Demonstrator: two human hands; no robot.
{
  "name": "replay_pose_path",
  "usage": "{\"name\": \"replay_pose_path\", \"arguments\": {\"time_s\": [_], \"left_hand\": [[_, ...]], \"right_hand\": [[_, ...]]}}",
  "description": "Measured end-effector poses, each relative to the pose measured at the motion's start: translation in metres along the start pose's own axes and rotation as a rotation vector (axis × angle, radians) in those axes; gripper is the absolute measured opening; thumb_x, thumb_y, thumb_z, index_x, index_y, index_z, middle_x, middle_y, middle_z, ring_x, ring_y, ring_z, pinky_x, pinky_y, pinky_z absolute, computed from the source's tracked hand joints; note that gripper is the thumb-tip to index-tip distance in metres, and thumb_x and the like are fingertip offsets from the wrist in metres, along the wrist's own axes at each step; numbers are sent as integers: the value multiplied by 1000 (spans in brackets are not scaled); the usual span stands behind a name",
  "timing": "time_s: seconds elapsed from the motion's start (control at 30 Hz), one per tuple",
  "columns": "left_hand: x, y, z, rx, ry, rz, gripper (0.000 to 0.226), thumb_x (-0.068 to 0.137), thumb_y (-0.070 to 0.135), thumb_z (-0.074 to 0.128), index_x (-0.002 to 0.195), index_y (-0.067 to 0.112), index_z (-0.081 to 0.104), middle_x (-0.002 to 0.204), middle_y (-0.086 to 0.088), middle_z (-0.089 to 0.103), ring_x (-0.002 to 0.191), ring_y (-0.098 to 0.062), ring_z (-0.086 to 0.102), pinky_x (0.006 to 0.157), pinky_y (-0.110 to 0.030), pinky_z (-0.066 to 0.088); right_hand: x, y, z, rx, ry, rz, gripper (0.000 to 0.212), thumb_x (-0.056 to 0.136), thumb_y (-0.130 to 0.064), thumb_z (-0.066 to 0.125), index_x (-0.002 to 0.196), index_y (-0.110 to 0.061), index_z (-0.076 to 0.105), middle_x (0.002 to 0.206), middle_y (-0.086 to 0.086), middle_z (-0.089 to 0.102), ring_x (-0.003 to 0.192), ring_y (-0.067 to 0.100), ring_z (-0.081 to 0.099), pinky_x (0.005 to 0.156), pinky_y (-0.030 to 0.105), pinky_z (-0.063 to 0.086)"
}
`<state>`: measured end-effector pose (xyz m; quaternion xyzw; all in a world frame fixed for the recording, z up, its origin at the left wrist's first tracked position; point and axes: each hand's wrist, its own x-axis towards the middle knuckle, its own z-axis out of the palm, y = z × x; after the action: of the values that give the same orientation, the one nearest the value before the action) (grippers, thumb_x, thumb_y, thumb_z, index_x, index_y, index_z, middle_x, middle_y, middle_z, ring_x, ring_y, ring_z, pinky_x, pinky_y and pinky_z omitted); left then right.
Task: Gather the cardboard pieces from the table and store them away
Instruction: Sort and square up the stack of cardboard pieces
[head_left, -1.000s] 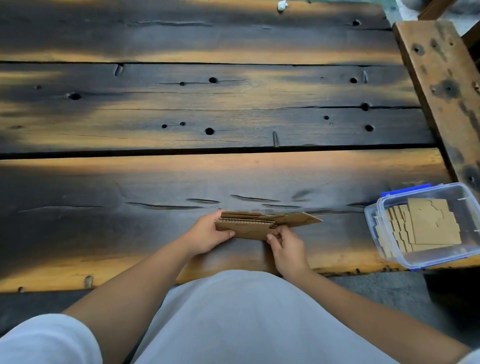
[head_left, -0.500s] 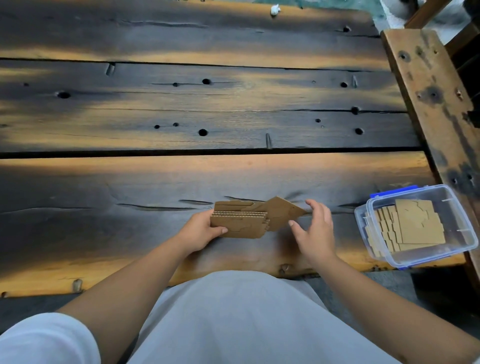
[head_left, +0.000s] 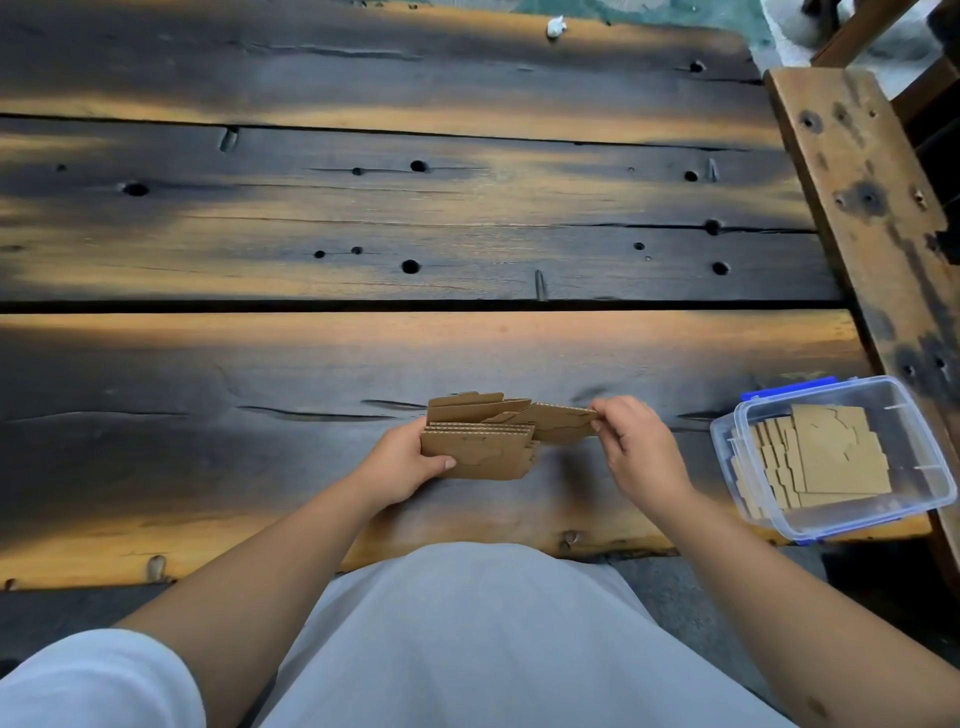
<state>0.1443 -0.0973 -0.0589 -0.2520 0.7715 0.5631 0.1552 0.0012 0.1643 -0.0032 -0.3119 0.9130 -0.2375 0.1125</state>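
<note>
A stack of brown cardboard pieces (head_left: 478, 452) stands on edge on the dark wooden table (head_left: 363, 353), near its front edge. My left hand (head_left: 402, 460) grips the stack's left end, thumb across the front. One loose cardboard piece (head_left: 558, 428) sticks out to the right of the stack, and my right hand (head_left: 636, 447) pinches its right end between thumb and fingers. A clear plastic box (head_left: 930, 499) with a blue clip sits at the table's right front corner, holding several flat cardboard pieces (head_left: 826, 457).
A weathered wooden beam (head_left: 862, 208) runs along the table's right side. A small white scrap (head_left: 556, 26) lies at the far edge. Gaps and holes mark the planks. My white-clad lap fills the bottom.
My right hand left the stack's front, swung out to the right, and now pinches the end of the protruding piece. The left hand keeps holding the stack.
</note>
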Motion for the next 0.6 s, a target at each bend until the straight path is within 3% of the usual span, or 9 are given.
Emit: {"name": "replay_pose_path", "arguments": {"time_s": [0.17,0.3,0.6], "left_hand": [[0,3,0,-2,-14,1,46,80,6,73,101,44,56,100,27,63,85,24,56,69,3,40],[-2,3,-1,28,-5,40,49,77,1,73,105,38,55,99,28,60,85,29,51,69,5,36],[-3,-1,-4,-42,-10,45,53,78,-6,70,107,36,56,99,18,65,83,19,59,72,-2,42]], "right_hand": [[-1,-5,-2,2,-113,-27,21,92,-3,55,111,-6,64,102,8,65,96,29,58,78,33,42],[-1,-17,3,29,-96,-26,23,92,-1,55,112,-6,65,102,9,64,96,29,57,79,33,43],[12,-23,-17,66,-211,-110,18,94,-5,52,106,-12,64,97,-1,61,92,23,54,77,37,42]]}}
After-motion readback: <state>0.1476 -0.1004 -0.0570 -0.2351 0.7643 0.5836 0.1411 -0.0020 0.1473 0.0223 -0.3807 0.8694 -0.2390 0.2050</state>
